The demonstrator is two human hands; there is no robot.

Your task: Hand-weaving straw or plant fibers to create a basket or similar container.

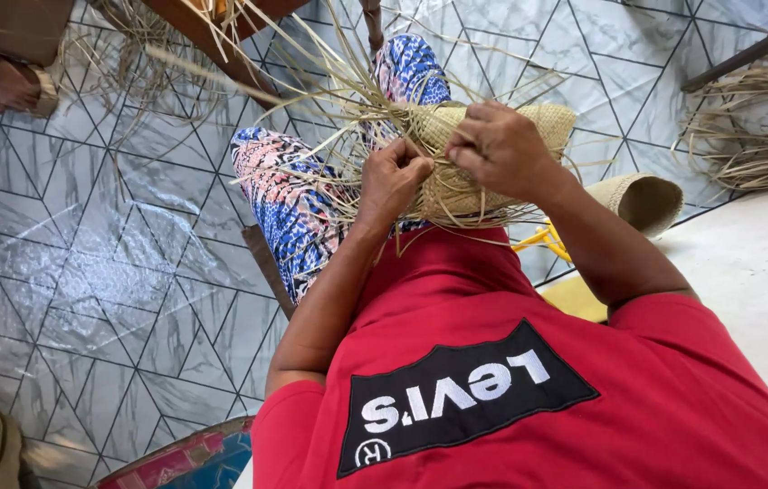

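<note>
The floor (103,272) is laid with pale grey marbled tiles, divided by dark lines into triangles and diamonds; daylight is reflected from it as a bright sheen at 8 o'clock; a white raised surface (755,272) is seen at 3 o'clock; dark wooden furniture legs (221,50) are set at 12 o'clock; loose dried straw (755,136) is heaped at 2 o'clock; a brightly painted object (189,462) is cut off at 6 o'clock.
</note>
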